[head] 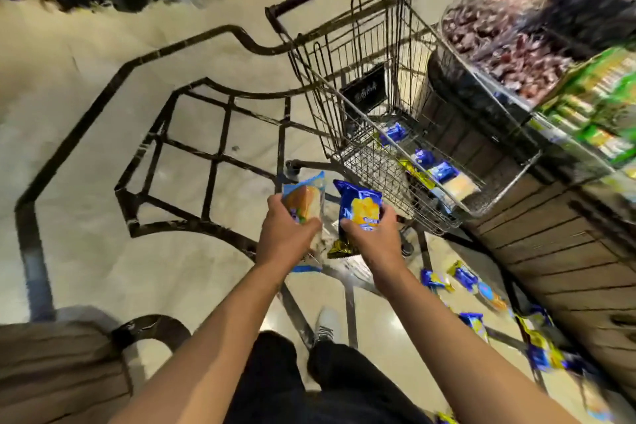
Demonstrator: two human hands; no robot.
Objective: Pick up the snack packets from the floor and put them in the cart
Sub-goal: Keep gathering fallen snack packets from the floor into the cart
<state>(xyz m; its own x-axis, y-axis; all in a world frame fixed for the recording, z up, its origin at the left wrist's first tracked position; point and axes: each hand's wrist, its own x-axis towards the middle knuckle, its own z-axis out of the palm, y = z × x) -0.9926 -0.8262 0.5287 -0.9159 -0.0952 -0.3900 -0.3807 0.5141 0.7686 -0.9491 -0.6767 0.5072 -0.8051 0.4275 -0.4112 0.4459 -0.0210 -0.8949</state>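
My left hand (287, 229) grips a clear packet with a bun picture (304, 198). My right hand (375, 232) grips a blue and yellow snack packet (359, 206). Both packets are held up just short of the near end of the wire shopping cart (375, 162). Several blue packets (425, 157) lie inside the cart's basket. More blue and yellow packets (464, 277) lie scattered on the floor to my right, along the foot of the display counter.
A dark wooden display counter (550, 244) with bins of wrapped sweets (509, 34) stands right of the cart. A wooden unit (58, 372) sits at lower left. My shoe (325, 323) is on the beige floor with black lines.
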